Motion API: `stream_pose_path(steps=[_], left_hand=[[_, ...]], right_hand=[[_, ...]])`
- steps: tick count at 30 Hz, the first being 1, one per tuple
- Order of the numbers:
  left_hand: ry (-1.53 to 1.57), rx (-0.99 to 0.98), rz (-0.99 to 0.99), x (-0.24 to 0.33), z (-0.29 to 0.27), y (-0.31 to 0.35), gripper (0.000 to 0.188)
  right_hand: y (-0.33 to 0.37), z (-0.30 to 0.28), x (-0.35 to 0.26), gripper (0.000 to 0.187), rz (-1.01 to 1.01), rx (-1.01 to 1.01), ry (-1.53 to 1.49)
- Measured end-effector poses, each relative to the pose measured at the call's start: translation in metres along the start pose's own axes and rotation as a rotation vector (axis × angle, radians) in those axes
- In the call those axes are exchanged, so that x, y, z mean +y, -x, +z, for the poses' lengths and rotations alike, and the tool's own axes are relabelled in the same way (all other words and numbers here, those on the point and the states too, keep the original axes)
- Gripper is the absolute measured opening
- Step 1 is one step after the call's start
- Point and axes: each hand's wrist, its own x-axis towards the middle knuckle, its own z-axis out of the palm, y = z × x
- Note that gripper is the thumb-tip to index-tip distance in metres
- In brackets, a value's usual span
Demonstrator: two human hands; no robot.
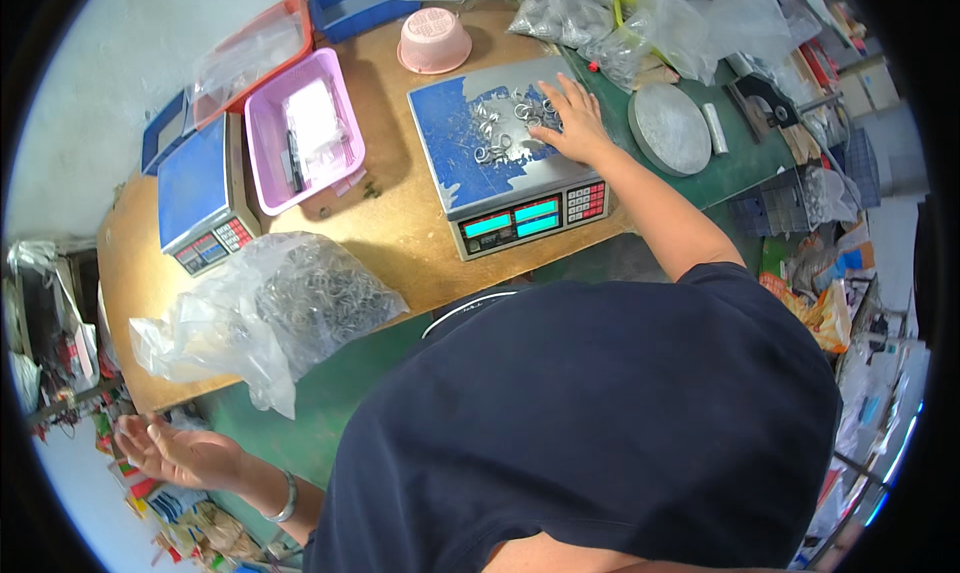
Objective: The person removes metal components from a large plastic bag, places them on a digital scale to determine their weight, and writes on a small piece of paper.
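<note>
- Head view: small shiny metal rings [503, 133] lie loose in a scatter on the worn blue-and-silver steel pan of the near counting scale [455, 143], centre of the brown bench.
- Right hand [572, 123] rests palm-down on the rings' right edge, fingers spread flat, nothing pinched or gripped.
- Rings prob. hard, stiff, light singly, slippery on steel; likely easier swept or scooped in a bunch w/ flat fingers than picked one by one. Not fragile, I'd judge.
- Ring count: too many & too small to tell; roughly a dozen-plus on the pan.
- Left hand [180, 453] off the bench at lower left, palm up, fingers loosely open, empty; bangle on wrist.
- Clear plastic bag of more rings [290, 308] sits at the bench's near-left edge; prob. heavy, floppy.
- Scales: 2; second blue-topped scale [200, 188] at left.
- Pink plastic basket [300, 133]: 1. Pink upturned bowl [433, 41]: 1. Grey round metal disc [668, 128]: 1.
</note>
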Motion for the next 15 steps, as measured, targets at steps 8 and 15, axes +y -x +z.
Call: stream_pose_path(steps=[8,15], left_hand=[[0.068,-0.997,-0.619,-0.020,0.156,0.152,0.028],[0.017,-0.864,-1.019,-0.151,0.187,0.259,0.028]], right_hand=[[-0.011,0.028,-0.011,0.079,-0.200,-0.148,-0.158],[-0.029,0.024,-0.062,0.075,-0.396,-0.211,0.044]])
